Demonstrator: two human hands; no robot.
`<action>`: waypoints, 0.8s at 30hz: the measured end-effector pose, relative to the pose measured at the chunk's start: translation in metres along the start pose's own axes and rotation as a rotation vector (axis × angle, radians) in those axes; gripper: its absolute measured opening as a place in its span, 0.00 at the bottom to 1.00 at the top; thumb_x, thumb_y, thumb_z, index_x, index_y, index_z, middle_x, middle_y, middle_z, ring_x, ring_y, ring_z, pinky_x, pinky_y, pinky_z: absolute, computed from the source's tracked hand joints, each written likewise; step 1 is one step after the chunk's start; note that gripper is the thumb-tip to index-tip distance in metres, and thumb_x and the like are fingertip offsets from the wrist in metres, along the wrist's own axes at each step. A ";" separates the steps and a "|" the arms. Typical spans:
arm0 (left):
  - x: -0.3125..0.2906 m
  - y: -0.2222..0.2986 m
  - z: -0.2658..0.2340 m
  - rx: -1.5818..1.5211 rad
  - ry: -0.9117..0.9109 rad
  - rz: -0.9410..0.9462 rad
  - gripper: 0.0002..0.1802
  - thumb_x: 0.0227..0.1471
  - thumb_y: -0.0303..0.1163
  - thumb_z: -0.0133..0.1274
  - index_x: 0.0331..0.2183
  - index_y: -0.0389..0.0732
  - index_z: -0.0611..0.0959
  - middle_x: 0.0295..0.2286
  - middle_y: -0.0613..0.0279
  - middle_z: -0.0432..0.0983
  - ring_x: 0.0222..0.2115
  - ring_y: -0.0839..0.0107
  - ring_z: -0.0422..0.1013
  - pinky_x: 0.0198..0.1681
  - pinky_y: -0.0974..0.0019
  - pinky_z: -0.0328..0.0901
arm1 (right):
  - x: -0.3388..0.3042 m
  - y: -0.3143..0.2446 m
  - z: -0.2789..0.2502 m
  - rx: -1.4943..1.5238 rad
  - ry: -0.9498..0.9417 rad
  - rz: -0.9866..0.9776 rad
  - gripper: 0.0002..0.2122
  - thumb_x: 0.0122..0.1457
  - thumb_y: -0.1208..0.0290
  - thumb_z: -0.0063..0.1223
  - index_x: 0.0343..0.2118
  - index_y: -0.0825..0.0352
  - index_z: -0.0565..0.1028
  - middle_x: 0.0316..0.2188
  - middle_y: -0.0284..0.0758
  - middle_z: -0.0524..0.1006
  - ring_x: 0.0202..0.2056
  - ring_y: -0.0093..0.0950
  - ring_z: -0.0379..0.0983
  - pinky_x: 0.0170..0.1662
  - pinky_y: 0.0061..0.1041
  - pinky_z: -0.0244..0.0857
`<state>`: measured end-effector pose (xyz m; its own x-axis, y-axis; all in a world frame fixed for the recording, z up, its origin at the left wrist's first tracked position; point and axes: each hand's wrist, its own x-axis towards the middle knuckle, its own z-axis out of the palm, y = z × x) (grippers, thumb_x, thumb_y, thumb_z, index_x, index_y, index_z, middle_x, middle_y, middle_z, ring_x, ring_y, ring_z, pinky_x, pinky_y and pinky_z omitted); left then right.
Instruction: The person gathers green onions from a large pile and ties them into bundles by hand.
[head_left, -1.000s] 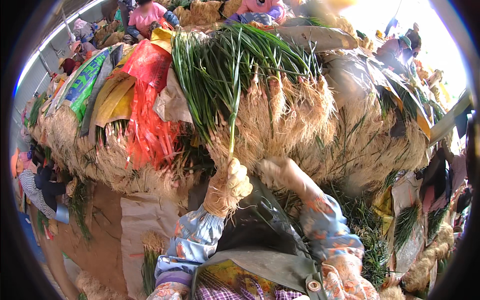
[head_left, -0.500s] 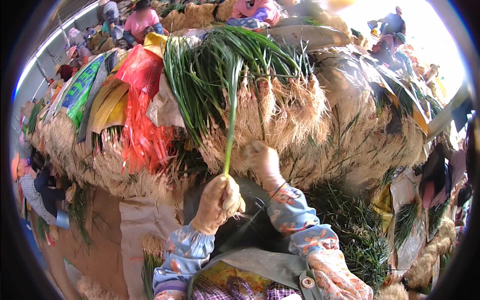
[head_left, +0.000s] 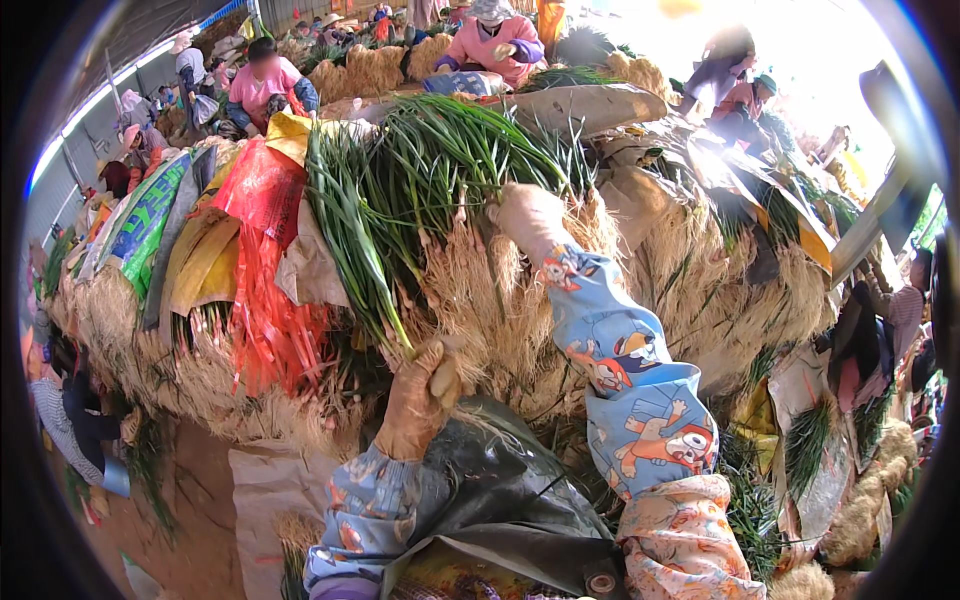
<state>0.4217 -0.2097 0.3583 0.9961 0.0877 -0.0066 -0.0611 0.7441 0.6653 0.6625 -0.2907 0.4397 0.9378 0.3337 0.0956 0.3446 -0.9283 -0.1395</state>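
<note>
A heap of spring onions, with long green leaves and shaggy pale roots, lies in front of me on a large root-covered stack. My left hand, in a glove or coated with soil, is closed around the lower end of a spring onion; its stalk slants up and left against the heap. My right hand reaches forward into the heap, against the stalks where the leaves meet the roots. Its fingers are hidden among the plants. A dark green apron covers my lap.
Red plastic sheeting and yellow sacking cover the stack's left part. Cut green leaves lie low on the right. A pale sack lies on the brown floor. Several people work beyond; one in pink sits across the stack.
My right hand has moved from near my left hand up and forward to the heap. The left hand has dropped slightly left, still closed on a stalk. The view has tilted upward.
</note>
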 end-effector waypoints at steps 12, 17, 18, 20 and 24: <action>0.003 -0.057 -0.033 0.193 0.126 0.013 0.17 0.53 0.42 0.48 0.37 0.38 0.74 0.29 0.61 0.75 0.22 0.75 0.71 0.21 0.74 0.68 | -0.169 0.012 0.041 0.901 -0.289 -0.131 0.14 0.57 0.60 0.48 0.34 0.66 0.75 0.16 0.27 0.72 0.21 0.18 0.68 0.25 0.17 0.63; -0.006 -0.037 -0.001 0.022 0.094 -0.131 0.15 0.53 0.41 0.46 0.33 0.37 0.75 0.19 0.63 0.72 0.15 0.74 0.68 0.17 0.75 0.65 | -0.160 0.007 0.044 1.725 -0.602 0.030 0.11 0.57 0.65 0.49 0.31 0.70 0.72 0.17 0.28 0.68 0.16 0.17 0.62 0.18 0.16 0.58; -0.008 -0.037 0.002 -0.015 0.115 -0.130 0.15 0.54 0.41 0.46 0.33 0.38 0.75 0.18 0.63 0.72 0.15 0.75 0.67 0.16 0.75 0.64 | -0.163 0.003 0.046 1.560 -0.526 0.007 0.10 0.57 0.66 0.48 0.31 0.70 0.72 0.17 0.27 0.67 0.16 0.17 0.62 0.18 0.16 0.58; -0.012 -0.031 0.004 0.046 0.167 -0.148 0.14 0.54 0.39 0.45 0.30 0.38 0.76 0.16 0.65 0.70 0.13 0.78 0.65 0.14 0.77 0.61 | -0.174 -0.004 0.038 1.424 -0.465 0.040 0.09 0.57 0.68 0.49 0.30 0.70 0.73 0.17 0.28 0.68 0.17 0.16 0.63 0.19 0.15 0.58; -0.016 -0.031 -0.012 0.025 0.180 -0.144 0.04 0.51 0.27 0.46 0.30 0.39 0.75 0.14 0.67 0.67 0.11 0.82 0.60 0.10 0.79 0.53 | -0.165 -0.012 0.069 1.439 -0.309 0.138 0.08 0.57 0.70 0.46 0.31 0.71 0.71 0.17 0.31 0.70 0.20 0.18 0.66 0.23 0.12 0.59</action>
<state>0.4065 -0.2258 0.3289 0.9670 0.0998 -0.2345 0.0850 0.7410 0.6661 0.5066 -0.3230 0.3581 0.8739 0.4506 -0.1823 -0.1743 -0.0596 -0.9829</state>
